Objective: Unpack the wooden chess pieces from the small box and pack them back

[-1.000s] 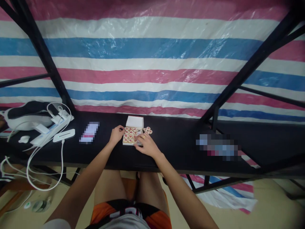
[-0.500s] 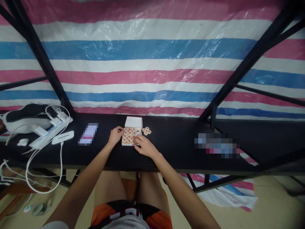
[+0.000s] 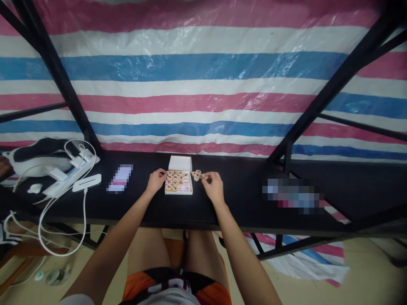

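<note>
A small white box of round wooden game pieces with red marks lies on the black table. Its white lid sits just behind it. My left hand rests with curled fingers against the box's left edge. My right hand is to the right of the box, fingertips pinched at a small cluster of loose pieces on the table. Whether a piece is actually between the fingers is too small to tell.
At the far left lie a white power strip, white chargers, looping cables and a dark and white bundle. Black frame bars slant up before a striped tarp. Blurred patches lie on the table left and right.
My right hand left the box's lower right corner and moved right and back to the loose pieces beside the box. The left hand stayed on the box's left edge.
</note>
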### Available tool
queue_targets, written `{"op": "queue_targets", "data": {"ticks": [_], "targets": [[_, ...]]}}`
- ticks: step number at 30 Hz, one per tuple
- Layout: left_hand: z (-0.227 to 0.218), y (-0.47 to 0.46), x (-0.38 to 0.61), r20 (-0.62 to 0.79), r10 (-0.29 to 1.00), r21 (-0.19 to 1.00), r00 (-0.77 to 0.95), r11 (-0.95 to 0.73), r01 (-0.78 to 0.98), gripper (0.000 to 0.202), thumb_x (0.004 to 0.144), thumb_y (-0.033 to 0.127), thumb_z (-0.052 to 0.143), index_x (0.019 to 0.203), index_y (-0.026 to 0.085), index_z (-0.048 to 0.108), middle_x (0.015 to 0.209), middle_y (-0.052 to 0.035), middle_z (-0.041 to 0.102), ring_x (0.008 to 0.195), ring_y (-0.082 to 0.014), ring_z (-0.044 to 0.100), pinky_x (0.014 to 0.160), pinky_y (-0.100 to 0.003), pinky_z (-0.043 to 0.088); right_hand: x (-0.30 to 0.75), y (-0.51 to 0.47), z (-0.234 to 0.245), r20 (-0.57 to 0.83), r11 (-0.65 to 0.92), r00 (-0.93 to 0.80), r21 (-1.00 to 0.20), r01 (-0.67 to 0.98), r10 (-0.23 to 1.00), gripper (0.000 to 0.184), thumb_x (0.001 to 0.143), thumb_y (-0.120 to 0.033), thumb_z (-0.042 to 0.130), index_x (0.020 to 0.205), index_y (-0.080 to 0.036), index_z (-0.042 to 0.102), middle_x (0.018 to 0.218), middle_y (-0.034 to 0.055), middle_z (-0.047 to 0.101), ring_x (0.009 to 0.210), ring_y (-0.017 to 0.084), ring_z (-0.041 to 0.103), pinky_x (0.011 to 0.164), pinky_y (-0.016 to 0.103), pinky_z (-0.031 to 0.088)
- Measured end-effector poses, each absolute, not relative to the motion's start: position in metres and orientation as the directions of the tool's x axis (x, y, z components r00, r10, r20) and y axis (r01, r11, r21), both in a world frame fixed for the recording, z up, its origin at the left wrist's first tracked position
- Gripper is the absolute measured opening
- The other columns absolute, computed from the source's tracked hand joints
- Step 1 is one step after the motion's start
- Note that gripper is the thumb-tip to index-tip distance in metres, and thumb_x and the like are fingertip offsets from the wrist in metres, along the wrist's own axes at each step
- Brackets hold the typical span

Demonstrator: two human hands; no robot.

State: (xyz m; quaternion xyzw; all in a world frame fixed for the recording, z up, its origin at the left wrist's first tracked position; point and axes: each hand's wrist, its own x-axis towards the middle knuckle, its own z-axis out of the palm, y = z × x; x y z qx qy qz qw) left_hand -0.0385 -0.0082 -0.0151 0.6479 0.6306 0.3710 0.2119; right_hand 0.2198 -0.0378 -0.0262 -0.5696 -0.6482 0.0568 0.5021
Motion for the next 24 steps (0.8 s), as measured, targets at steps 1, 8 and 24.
{"op": "queue_targets", "data": {"ticks": [1,8,24], "targets": [[-0.015,-0.008,-0.039,0.218,0.974,0.742,-0.066,-0.121,0.659,0.022,0.078,0.036,0.053,0.083,0.018,0.066,0.057,0.0015,0.061,0.055,-0.0137,0.055,0.056,-0.023,0.037,0.225,-0.034,-0.031,0.542,0.269,0.184,-0.649,0.712,0.82,0.008,0.077,-0.024,0.052,0.078,-0.02,0.06,0.084,0.0061,0.058,0.079,0.021,0.056,0.08,0.036,0.046],[-0.016,-0.007,-0.039,0.221,0.974,0.732,-0.049,-0.133,0.668,0.026,0.08,0.038,0.052,0.086,0.018,0.067,0.06,-0.0001,0.064,0.057,-0.0139,0.056,0.056,-0.023,0.037,0.229,-0.023,-0.05,0.467,0.265,0.055,-0.591,0.762,0.883,0.013,0.08,-0.02,0.049,0.082,-0.021,0.062,0.086,0.0067,0.061,0.078,0.02,0.057,0.075,0.033,0.046],[-0.011,-0.01,-0.039,0.222,0.974,0.738,-0.048,-0.135,0.661,0.026,0.08,0.038,0.053,0.086,0.018,0.068,0.06,0.0,0.064,0.057,-0.0139,0.056,0.057,-0.023,0.038,0.221,-0.024,-0.05,0.487,0.33,-0.015,-0.569,0.753,0.873,0.049,0.082,-0.017,0.046,0.131,-0.014,0.046,0.129,0.0164,0.051,0.116,0.027,0.052,0.096,0.044,0.045]]}}
